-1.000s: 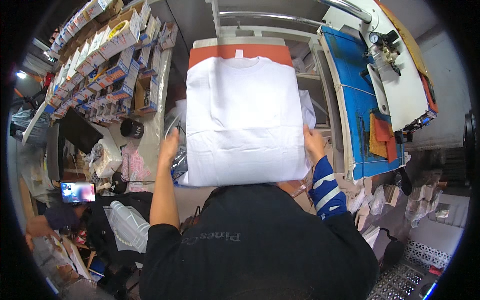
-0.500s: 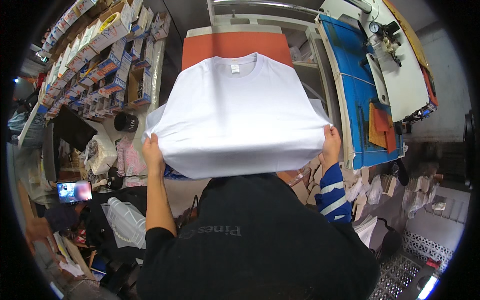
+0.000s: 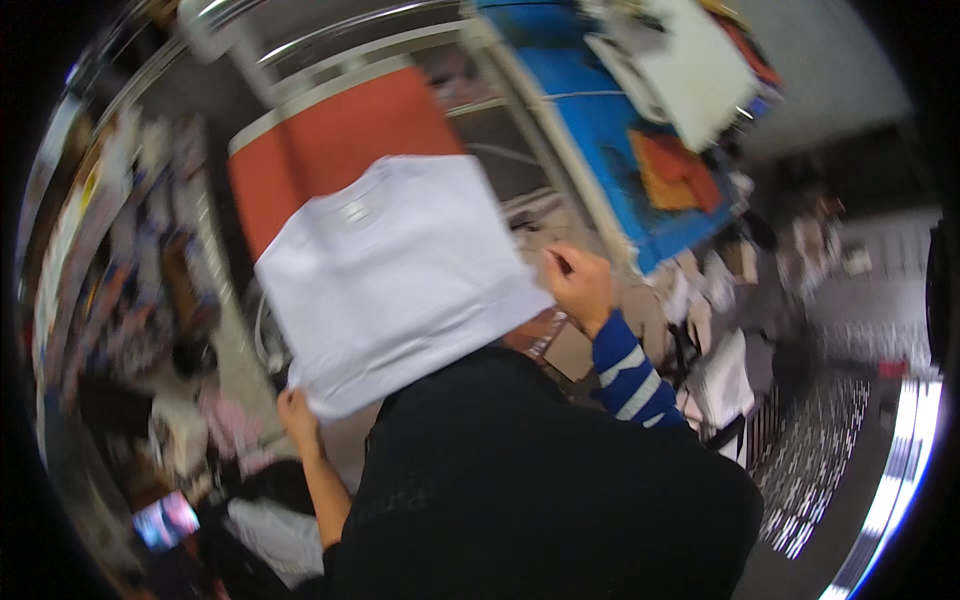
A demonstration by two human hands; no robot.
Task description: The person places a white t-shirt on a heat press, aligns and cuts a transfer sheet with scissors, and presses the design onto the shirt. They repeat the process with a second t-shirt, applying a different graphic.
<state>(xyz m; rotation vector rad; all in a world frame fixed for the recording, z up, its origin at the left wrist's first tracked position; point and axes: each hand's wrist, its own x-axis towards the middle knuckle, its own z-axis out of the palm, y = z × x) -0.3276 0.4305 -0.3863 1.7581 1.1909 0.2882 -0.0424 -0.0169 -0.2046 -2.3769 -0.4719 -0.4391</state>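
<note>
A white T-shirt (image 3: 400,260) lies over an orange-red flat board (image 3: 350,120), its collar toward the far end and its hem toward me. My left hand (image 3: 300,418) pinches the near left corner of the shirt. Just beyond the shirt's right edge is my right hand (image 3: 582,285), its fingers curled in and no cloth visible between them. The picture is smeared by motion, so the fingertips are not sharp.
Right of the board stands a blue panel (image 3: 570,80) with orange and yellow pieces (image 3: 675,170) on it. Blurred shelves of boxes (image 3: 130,270) line the left. A lit phone screen (image 3: 166,520) is at lower left. Metal rails (image 3: 350,30) cross the far end.
The view has turned, so the board and shirt now appear tilted and further left. My right hand has come off the shirt's right side. My left hand still pinches the left corner.
</note>
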